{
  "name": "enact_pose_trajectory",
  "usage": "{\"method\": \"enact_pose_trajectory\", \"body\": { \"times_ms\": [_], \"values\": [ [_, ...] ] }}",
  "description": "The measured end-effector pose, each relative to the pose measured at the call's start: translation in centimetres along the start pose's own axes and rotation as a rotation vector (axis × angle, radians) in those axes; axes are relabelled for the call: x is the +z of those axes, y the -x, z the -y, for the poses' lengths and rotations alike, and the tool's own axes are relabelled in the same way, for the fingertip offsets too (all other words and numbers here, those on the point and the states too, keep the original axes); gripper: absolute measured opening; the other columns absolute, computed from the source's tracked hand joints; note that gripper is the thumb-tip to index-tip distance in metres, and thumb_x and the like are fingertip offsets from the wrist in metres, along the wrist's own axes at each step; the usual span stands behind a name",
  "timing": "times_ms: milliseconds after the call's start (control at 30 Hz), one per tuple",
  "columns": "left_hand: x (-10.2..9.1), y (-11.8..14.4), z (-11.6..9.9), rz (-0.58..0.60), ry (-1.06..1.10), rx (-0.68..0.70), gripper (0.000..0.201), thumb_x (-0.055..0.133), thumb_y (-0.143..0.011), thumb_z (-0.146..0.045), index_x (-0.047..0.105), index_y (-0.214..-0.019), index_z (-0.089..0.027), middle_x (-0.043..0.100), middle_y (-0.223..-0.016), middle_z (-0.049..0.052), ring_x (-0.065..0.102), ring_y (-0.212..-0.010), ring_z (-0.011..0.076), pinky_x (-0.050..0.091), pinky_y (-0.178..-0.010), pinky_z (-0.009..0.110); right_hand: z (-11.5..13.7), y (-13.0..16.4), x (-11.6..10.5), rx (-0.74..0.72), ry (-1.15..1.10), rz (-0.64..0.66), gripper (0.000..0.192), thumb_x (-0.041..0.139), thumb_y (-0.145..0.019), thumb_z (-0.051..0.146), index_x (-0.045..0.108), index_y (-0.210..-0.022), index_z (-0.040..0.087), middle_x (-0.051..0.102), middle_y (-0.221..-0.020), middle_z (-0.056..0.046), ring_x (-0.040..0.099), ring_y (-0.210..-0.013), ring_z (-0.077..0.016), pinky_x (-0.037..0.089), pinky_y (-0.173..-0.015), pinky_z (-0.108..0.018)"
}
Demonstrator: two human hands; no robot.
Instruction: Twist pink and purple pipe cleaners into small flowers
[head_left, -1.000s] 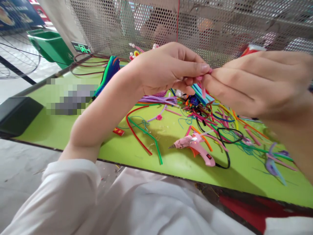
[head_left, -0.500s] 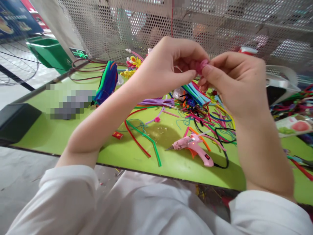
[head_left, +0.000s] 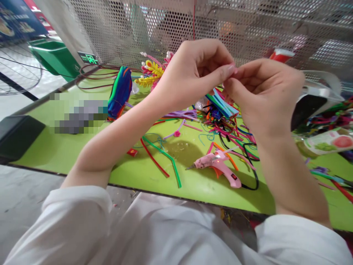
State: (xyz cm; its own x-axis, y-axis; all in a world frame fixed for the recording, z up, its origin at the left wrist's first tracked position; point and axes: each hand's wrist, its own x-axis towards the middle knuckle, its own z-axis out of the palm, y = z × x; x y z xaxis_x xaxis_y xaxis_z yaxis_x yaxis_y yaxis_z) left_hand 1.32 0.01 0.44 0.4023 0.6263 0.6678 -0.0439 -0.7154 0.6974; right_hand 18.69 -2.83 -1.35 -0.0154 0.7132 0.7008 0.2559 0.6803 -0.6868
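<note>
My left hand [head_left: 193, 73] and my right hand [head_left: 264, 95] are raised above the green table [head_left: 82, 154], fingertips pinched together. Between them sits a small pink pipe-cleaner piece [head_left: 234, 70], mostly hidden by the fingers. Under the hands lies a tangle of coloured pipe cleaners [head_left: 228, 125]. A pink hot glue gun [head_left: 217, 165] rests on the table near the front edge, nozzle pointing left, its black cord looping to the right.
A bundle of blue and green pipe cleaners [head_left: 120, 92] lies at the back left beside a yellow and pink pipe-cleaner flower [head_left: 151, 70]. Loose red and green stems [head_left: 162, 158] lie at centre. A perforated metal screen [head_left: 165, 25] backs the table. A black box [head_left: 16, 132] sits far left.
My right hand drew back from close to the camera, so its wrist and sleeve now show. Both hands kept working the pink piece between the fingertips, and the view shifted slightly.
</note>
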Motion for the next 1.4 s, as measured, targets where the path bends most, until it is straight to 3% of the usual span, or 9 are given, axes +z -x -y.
{"method": "enact_pose_trajectory", "body": {
  "times_ms": [233, 400, 467, 633, 733, 867, 1033, 1200, 1400],
  "values": [
    [0.0, -0.3, -0.3, 0.028, 0.134, -0.121, 0.011, 0.076, -0.086, -0.021, 0.072, -0.083, -0.012, 0.071, -0.078, 0.001, 0.065, -0.068, 0.0064, 0.055, -0.068, 0.021, 0.5, 0.9, 0.1, -0.134, 0.212, -0.066, 0.008, 0.075, -0.092, 0.021, 0.071, -0.088, 0.016, 0.077, -0.08, 0.003, 0.068, -0.067, -0.0043, 0.049, -0.058, -0.018],
    [0.0, -0.3, -0.8, 0.014, 0.109, -0.151, 0.007, 0.076, -0.086, -0.016, 0.071, -0.082, -0.012, 0.071, -0.078, -0.001, 0.064, -0.068, 0.0041, 0.055, -0.069, 0.019, 1.0, 1.6, -0.7, -0.304, 0.562, -0.013, 0.015, 0.062, -0.104, 0.032, 0.071, -0.097, 0.023, 0.076, -0.087, 0.0, 0.07, -0.081, -0.01, 0.056, -0.081, -0.028],
    [0.0, -0.2, -1.0, 0.005, 0.098, -0.171, 0.007, 0.073, -0.087, -0.015, 0.071, -0.083, -0.01, 0.07, -0.077, -0.002, 0.064, -0.068, 0.0035, 0.055, -0.068, 0.019, 0.8, 1.5, -0.7, -0.325, 0.564, -0.031, 0.012, 0.062, -0.103, 0.028, 0.072, -0.098, 0.023, 0.076, -0.087, 0.001, 0.069, -0.082, -0.0097, 0.055, -0.082, -0.028],
    [0.1, -0.2, -0.7, -0.04, 0.145, -0.164, 0.01, 0.069, -0.089, -0.02, 0.067, -0.09, -0.01, 0.069, -0.079, -0.003, 0.066, -0.07, 0.0041, 0.054, -0.066, 0.02, 0.1, 0.1, -0.1, 0.023, -0.04, 0.014, 0.005, 0.079, -0.089, 0.018, 0.075, -0.085, 0.018, 0.073, -0.068, 0.006, 0.061, -0.052, -0.0038, 0.046, -0.05, -0.019],
    [0.3, -0.1, -0.2, -0.027, 0.103, -0.17, 0.02, 0.064, -0.093, -0.03, 0.064, -0.089, -0.01, 0.065, -0.077, -0.002, 0.06, -0.066, 0.0019, 0.045, -0.058, 0.017, -0.3, -0.4, 0.1, 0.091, -0.228, -0.024, 0.01, 0.083, -0.085, 0.02, 0.075, -0.08, 0.018, 0.071, -0.062, 0.007, 0.056, -0.044, -0.003, 0.041, -0.044, -0.018],
    [0.6, 0.1, 0.5, -0.005, 0.02, -0.082, 0.015, 0.066, -0.093, -0.025, 0.069, -0.084, -0.012, 0.063, -0.072, -0.002, 0.052, -0.057, 0.001, 0.044, -0.055, 0.02, -0.5, -0.4, -0.1, 0.093, -0.219, -0.019, 0.011, 0.085, -0.084, 0.02, 0.074, -0.08, 0.018, 0.072, -0.065, 0.006, 0.061, -0.049, -0.0043, 0.045, -0.047, -0.017],
    [0.4, 0.3, 1.4, -0.064, -0.239, 0.187, 0.015, 0.063, -0.095, -0.02, 0.072, -0.086, -0.012, 0.067, -0.076, 0.001, 0.059, -0.071, 0.0067, 0.044, -0.066, 0.023, 0.0, -0.6, -0.9, 0.128, -0.23, 0.099, 0.011, 0.075, -0.092, 0.02, 0.076, -0.08, 0.019, 0.072, -0.065, 0.004, 0.064, -0.052, -0.0074, 0.053, -0.053, -0.02],
    [-0.1, 0.2, 2.0, -0.058, -0.418, 0.318, 0.014, 0.064, -0.094, -0.022, 0.072, -0.084, -0.017, 0.068, -0.076, -0.001, 0.052, -0.067, 0.0053, 0.041, -0.065, 0.021, 0.5, -1.1, -1.6, 0.329, -0.339, 0.166, 0.016, 0.089, -0.078, 0.026, 0.074, -0.074, 0.019, 0.067, -0.063, 0.003, 0.058, -0.051, -0.006, 0.048, -0.05, -0.017],
    [-1.0, -0.1, 1.5, 0.145, -0.478, 0.339, 0.021, 0.061, -0.098, -0.031, 0.074, -0.092, -0.017, 0.066, -0.08, -0.001, 0.05, -0.07, 0.0052, 0.043, -0.07, 0.021, 1.0, -1.3, -2.0, 0.53, -0.373, 0.286, 0.013, 0.078, -0.076, 0.016, 0.071, -0.065, 0.017, 0.06, -0.058, 0.001, 0.053, -0.049, -0.0063, 0.047, -0.046, -0.017]
  ]
}}
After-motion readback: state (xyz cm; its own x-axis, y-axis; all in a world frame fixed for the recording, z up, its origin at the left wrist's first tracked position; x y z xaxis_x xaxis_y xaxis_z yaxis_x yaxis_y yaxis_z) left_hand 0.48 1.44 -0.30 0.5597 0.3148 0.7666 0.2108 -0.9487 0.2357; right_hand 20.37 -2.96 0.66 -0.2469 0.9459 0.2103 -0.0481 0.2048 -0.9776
